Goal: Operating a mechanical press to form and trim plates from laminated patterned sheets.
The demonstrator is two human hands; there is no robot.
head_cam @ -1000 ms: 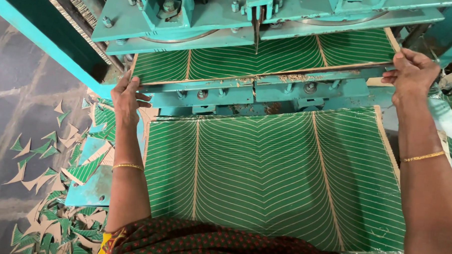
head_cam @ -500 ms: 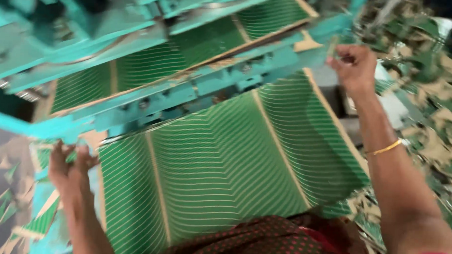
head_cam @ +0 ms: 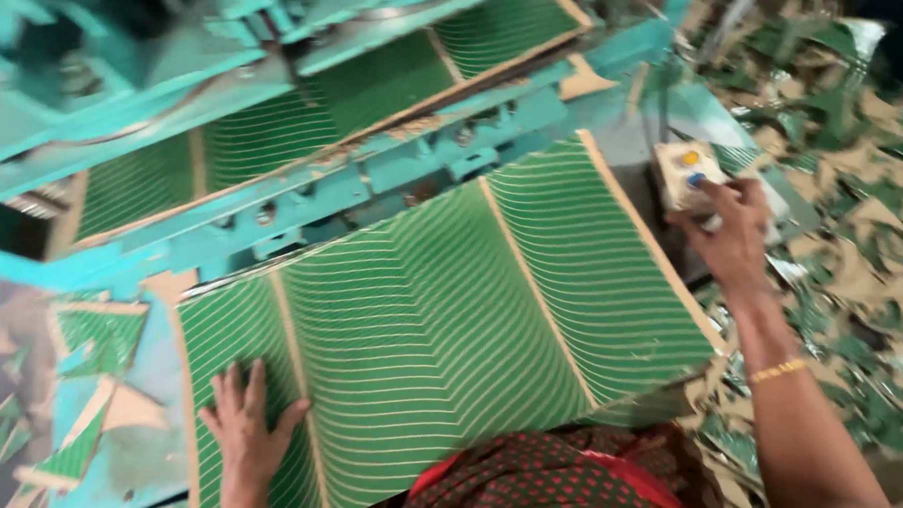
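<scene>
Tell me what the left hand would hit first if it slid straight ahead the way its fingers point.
The left hand lies flat on the green striped sheet, fingers pointing up the sheet. Sliding on, it would likely meet the teal machine bar first, though depth is hard to judge.

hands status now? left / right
Left hand: open, flat on the green striped sheet.
Right hand: fingers on the button box.

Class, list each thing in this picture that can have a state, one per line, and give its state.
green striped sheet: lying flat, far end under the machine bar
left hand: open, palm pressed flat on the sheet
right hand: fingers on the control box
control box: touched by the right hand, buttons facing up
teal machine bar: across the sheet
paper offcuts: scattered loose at the right
</scene>
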